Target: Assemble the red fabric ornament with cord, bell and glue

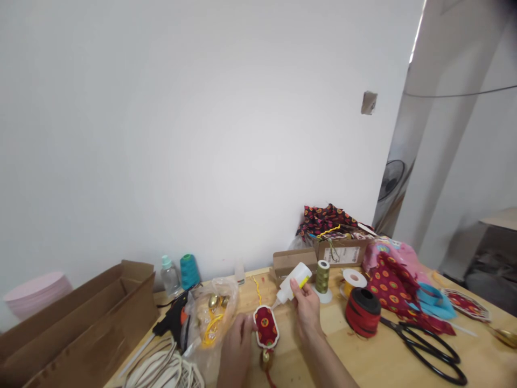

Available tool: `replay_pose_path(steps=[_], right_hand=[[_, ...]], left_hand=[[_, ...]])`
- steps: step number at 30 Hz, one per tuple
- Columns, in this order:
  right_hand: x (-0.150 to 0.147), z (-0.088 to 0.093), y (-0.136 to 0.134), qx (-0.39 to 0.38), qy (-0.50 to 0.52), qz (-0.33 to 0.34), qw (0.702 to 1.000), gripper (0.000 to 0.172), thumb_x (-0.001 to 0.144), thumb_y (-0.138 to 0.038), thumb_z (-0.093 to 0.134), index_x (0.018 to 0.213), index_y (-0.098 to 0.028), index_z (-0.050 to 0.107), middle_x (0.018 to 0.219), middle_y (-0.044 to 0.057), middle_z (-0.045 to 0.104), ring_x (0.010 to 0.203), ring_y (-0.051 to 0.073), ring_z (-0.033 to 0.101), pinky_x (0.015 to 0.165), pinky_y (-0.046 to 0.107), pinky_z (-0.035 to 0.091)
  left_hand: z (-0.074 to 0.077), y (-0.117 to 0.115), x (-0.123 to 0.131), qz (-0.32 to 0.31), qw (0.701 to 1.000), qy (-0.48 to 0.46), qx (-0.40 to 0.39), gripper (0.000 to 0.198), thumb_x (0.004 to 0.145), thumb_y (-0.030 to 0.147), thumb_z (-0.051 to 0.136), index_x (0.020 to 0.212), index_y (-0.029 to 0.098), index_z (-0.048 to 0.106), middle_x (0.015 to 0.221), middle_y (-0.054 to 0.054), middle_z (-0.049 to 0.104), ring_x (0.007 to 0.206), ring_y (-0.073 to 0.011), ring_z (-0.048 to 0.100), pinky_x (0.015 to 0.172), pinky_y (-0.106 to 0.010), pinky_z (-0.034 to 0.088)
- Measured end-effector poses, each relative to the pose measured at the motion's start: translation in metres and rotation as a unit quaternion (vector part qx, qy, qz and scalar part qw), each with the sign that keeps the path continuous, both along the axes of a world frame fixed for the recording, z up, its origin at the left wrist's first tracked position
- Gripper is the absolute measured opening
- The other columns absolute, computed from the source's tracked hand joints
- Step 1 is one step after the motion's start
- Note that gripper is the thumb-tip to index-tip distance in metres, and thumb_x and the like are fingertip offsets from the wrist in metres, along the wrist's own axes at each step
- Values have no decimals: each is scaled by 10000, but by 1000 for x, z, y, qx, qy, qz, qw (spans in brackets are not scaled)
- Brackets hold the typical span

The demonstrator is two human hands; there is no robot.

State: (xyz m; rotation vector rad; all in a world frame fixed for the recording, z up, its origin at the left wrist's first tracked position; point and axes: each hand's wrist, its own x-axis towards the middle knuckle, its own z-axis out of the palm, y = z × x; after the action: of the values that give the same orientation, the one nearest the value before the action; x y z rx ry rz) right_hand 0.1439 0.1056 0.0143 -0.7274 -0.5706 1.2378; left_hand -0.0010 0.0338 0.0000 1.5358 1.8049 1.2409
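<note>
oblong fabric pendant (266,327) (pale-edged), plastic bottle (291,283)

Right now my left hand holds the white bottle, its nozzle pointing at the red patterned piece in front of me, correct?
Not quite: the head view shows your right hand holding the white bottle; your left hand is at the red patterned piece. The nozzle does point at that piece.

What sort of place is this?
Probably a small craft workspace: a wooden table holds black scissors, thread spools such as the green one, and patterned red fabric.
</note>
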Motion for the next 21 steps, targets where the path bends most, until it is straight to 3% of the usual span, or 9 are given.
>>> replay_pose_path(steps=[13, 21], right_hand=[[-5, 5, -4, -7, 35, 34, 999, 311, 537, -311, 739, 742, -151, 569, 745, 30, 673, 735, 181, 632, 650, 264, 511], [-7, 1, -8, -18, 54, 102, 993, 261, 615, -374, 668, 735, -170, 558, 703, 30, 658, 801, 202, 629, 688, 311, 523]], left_hand=[[-2, 2, -2, -20, 999, -40, 10, 340, 741, 473, 431, 729, 178, 598, 733, -41, 677, 719, -213, 602, 667, -299, 449], [-6, 3, -2, 22, 999, -28, 16, 402, 770, 506, 317, 535, 220, 473, 545, -14, 582, 604, -207, 558, 614, -306, 418]])
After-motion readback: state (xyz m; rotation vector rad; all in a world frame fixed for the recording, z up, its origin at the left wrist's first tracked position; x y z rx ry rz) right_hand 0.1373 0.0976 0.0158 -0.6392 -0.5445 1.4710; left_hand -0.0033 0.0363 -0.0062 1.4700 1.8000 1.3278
